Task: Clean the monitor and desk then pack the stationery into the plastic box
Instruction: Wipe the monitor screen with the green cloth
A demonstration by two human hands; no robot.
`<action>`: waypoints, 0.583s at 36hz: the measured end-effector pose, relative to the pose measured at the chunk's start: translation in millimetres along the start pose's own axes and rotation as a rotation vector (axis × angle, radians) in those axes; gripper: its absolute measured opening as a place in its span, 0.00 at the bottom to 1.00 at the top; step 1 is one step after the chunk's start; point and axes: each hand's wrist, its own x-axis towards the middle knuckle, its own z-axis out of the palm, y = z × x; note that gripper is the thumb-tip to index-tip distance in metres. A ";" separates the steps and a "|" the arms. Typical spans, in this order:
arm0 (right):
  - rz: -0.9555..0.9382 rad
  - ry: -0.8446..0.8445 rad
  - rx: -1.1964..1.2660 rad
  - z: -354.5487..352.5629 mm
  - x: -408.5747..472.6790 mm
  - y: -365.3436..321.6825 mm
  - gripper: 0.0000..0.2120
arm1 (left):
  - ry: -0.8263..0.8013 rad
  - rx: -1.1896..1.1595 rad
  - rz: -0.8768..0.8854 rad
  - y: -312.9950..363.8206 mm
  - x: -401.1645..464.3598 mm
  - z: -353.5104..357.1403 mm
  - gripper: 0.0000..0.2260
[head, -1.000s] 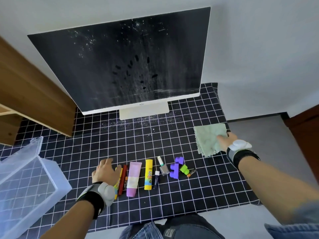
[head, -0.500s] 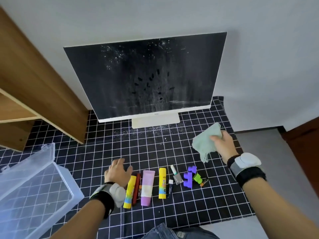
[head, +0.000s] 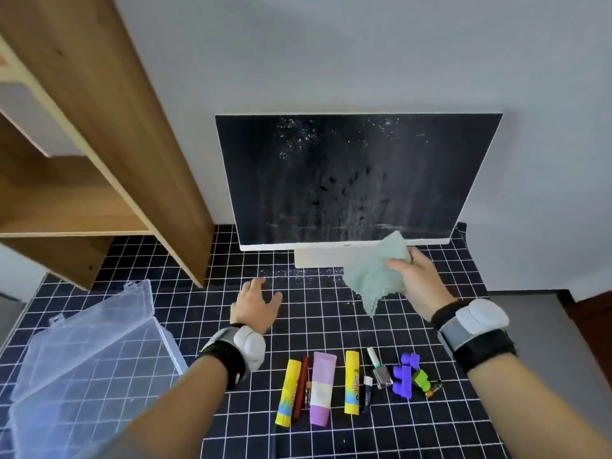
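Note:
The monitor (head: pixel 347 180) stands at the back of the desk, its dark screen streaked and speckled with white dust. My right hand (head: pixel 419 281) grips a light green cloth (head: pixel 374 276), lifted off the desk just below the screen's lower right edge. My left hand (head: pixel 256 304) hovers over the desk with relaxed fingers and holds nothing. A row of stationery lies near the front edge: two yellow glue sticks (head: pixel 288 392), a red pen (head: pixel 300 389), a lilac tube (head: pixel 321 387), a small bottle (head: pixel 380 371), purple pieces (head: pixel 404 377). The clear plastic box (head: pixel 82 366) lies open at the left.
A black desk mat (head: pixel 198 299) with a white grid covers the desk; white dust lies in front of the monitor's foot. A wooden shelf (head: pixel 99 137) rises at the back left. The desk's right edge drops to grey floor.
My right hand has picked the cloth up off the desk and carried it left toward the screen. My left hand has left the stationery row and moved forward. The view has tilted upward.

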 end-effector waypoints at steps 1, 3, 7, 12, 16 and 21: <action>-0.007 -0.002 -0.003 12.5 3.9 -6.3 0.09 | 0.009 -0.014 0.002 -2.7 10.0 -9.8 0.26; -0.015 -0.007 -0.019 23.9 4.2 -14.5 0.09 | 0.016 -0.037 0.005 -2.0 21.0 -20.5 0.27; -0.030 -0.011 -0.027 43.5 0.9 -27.1 0.08 | 0.046 -0.114 -0.002 -2.6 41.4 -38.4 0.28; -0.073 -0.038 -0.020 65.8 -1.7 -47.1 0.07 | 0.116 -0.236 0.001 2.3 68.4 -60.9 0.29; -0.113 -0.037 -0.024 84.2 -0.1 -64.8 0.07 | 0.140 -0.363 0.001 3.5 93.3 -77.8 0.30; -0.172 -0.032 -0.031 99.4 -1.1 -86.4 0.07 | 0.067 -0.478 0.024 4.1 118.2 -89.0 0.30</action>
